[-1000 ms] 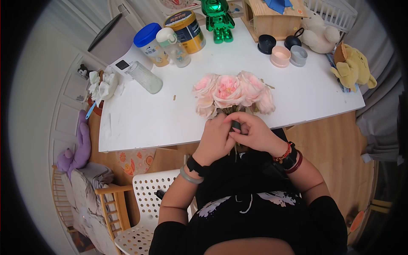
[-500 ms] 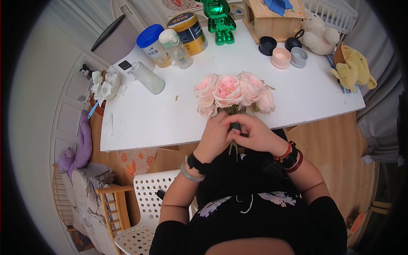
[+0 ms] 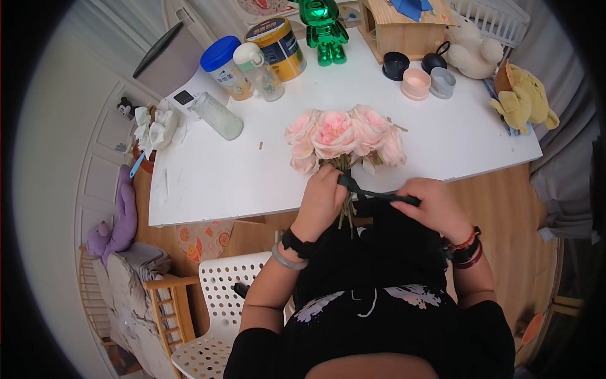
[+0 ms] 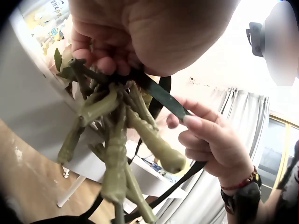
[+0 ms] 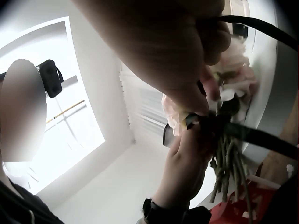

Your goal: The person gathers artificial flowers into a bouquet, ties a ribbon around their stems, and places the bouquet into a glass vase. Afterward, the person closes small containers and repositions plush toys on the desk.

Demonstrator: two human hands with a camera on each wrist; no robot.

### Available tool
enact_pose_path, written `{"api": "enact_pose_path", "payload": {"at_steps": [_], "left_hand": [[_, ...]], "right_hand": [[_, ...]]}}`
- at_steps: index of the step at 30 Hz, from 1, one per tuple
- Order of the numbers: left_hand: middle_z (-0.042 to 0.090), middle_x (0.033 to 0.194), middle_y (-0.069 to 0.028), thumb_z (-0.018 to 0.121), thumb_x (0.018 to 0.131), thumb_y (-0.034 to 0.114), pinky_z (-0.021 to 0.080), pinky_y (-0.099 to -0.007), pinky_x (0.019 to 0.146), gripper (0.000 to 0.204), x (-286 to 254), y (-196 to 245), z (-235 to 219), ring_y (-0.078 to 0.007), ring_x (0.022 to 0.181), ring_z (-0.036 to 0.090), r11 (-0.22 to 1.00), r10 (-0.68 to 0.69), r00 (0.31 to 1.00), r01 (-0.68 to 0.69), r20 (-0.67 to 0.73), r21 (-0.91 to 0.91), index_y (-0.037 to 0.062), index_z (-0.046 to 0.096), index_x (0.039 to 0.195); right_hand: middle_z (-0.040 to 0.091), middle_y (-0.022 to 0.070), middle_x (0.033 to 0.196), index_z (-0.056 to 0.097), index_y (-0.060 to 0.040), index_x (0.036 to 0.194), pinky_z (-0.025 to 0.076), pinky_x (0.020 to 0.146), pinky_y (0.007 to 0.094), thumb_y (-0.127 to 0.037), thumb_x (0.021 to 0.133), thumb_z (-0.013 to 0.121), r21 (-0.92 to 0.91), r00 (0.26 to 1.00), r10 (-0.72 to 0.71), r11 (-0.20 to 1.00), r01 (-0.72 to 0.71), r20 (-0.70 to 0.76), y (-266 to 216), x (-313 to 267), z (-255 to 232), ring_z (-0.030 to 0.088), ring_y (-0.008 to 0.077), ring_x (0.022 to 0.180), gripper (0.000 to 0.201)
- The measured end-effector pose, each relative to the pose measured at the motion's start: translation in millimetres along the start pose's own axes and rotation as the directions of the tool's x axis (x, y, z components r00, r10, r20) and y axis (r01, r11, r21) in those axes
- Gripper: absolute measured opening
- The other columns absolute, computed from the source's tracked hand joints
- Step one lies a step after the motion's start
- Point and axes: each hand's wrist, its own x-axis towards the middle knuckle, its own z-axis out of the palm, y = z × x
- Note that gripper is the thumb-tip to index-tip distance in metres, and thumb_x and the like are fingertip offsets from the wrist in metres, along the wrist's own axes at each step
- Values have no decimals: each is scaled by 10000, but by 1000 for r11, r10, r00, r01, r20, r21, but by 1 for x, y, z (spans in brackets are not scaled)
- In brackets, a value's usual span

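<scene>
at the centre of the head view, just over the near edge of the white worktop (image 3: 221, 170), a bouquet of pink roses (image 3: 344, 136) leans with its blooms over the worktop and its stems (image 3: 346, 211) hanging off toward the person's lap. left hand (image 3: 323, 201) has its grip curled round the stems right below the flower heads; in the left wrist view the fingers (image 4: 100, 63) bunch the olive-green stalks (image 4: 117, 135) together at the top. right hand (image 3: 432, 203), toward the centre right of the frame, pinches a dark ribbon (image 3: 375, 193) that runs taut from the stem bundle out to that hand; the same dark band (image 5: 261, 135) shows crossing the stalks in the right wrist view.

judging by the look, these are artificial flowers: the stalks seem rubbery and stiff with blunt knobbed ends, so the bunch is probably light and top-heavy, and the stems likely splay if the hold loosens. the petals look soft and easy to crush, so the bundle is best held at the neck, where the left hand already is, not on the blooms. the ribbon looks thin, limp and smooth, so it may well slip unless kept under tension.

at the upper part of the frame stand tins, a green figure (image 3: 323, 28) and small cups, well apart from the hands.
</scene>
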Motion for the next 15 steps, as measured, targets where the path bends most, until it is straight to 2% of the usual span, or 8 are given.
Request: {"api": "enact_pose_path", "payload": {"at_steps": [1, 5, 7, 8, 9, 11, 14, 15], "left_hand": [[509, 817, -198, 535, 736, -4, 437, -435, 669, 145, 0, 0, 0, -395, 761, 523, 1000, -2, 1000, 2, -6, -7, -59, 545, 870], [509, 824, -202, 533, 737, -5, 438, -433, 687, 153, -2, -1, 3, -398, 780, 521, 1000, -21, 1000, 21, -9, 14, -59, 545, 879], [508, 834, -206, 529, 734, -8, 440, -427, 695, 152, -2, 0, 3, -397, 789, 521, 1000, -27, 999, 27, -21, 15, -59, 544, 876], [508, 834, -206, 529, 734, -8, 440, -427, 695, 152, -2, 0, 4, -397, 789, 521, 1000, -25, 999, 25, -21, 15, -59, 544, 876], [508, 838, -206, 531, 734, -9, 440, -427, 697, 152, -2, 1, 3, -397, 792, 521, 1000, -23, 1000, 23, -17, 11, -59, 544, 877], [508, 841, -206, 533, 734, -9, 441, -427, 700, 153, -2, 1, 2, -396, 794, 521, 1000, -23, 1000, 23, -19, 17, -59, 544, 878], [502, 841, -197, 539, 740, -11, 439, -432, 698, 151, -1, 2, 1, -394, 788, 519, 999, -27, 999, 28, 22, -36, -52, 543, 885], [502, 841, -197, 539, 740, -11, 439, -432, 698, 151, -1, 3, 0, -394, 788, 519, 999, -27, 999, 28, 22, -33, -52, 543, 885]], "right_hand": [[631, 109, 778, 644, -38, 889, 477, 651, 355, -185, 750, 712, -80, 985, 46, 996, -33, 165, 6, -6, -13, 607, 291, 722, 213], [632, 121, 768, 649, -33, 892, 473, 651, 363, -230, 779, 697, -87, 978, 35, 996, -17, 207, 12, -15, -25, 601, 300, 719, 232], [637, 126, 780, 647, -21, 903, 480, 673, 353, -213, 798, 684, 120, 996, -63, 990, 71, -69, -1, -2, -5, 606, 297, 720, 222], [637, 130, 886, 618, -12, 997, 484, 716, 336, -161, 809, 674, 206, 992, -110, 971, 122, -68, 0, 5, 7, 613, 268, 779, 247], [637, 130, 886, 618, -12, 997, 484, 716, 336, -161, 809, 674, 206, 991, -113, 970, 125, -69, -3, 12, 21, 613, 268, 779, 247], [596, 116, 947, 563, -14, 1098, 483, 750, 328, -90, 809, 656, 339, 970, -119, 922, 188, -213, -12, 28, 46, 595, 242, 830, 313], [552, 94, 940, 526, -18, 1141, 477, 761, 301, -25, 802, 617, 528, 993, -6, 847, 66, -116, -19, 42, 62, 569, 205, 856, 351], [552, 94, 940, 526, -18, 1141, 477, 761, 301, -25, 802, 617, 529, 993, -8, 846, 69, -117, -21, 44, 63, 569, 205, 856, 351]]}}
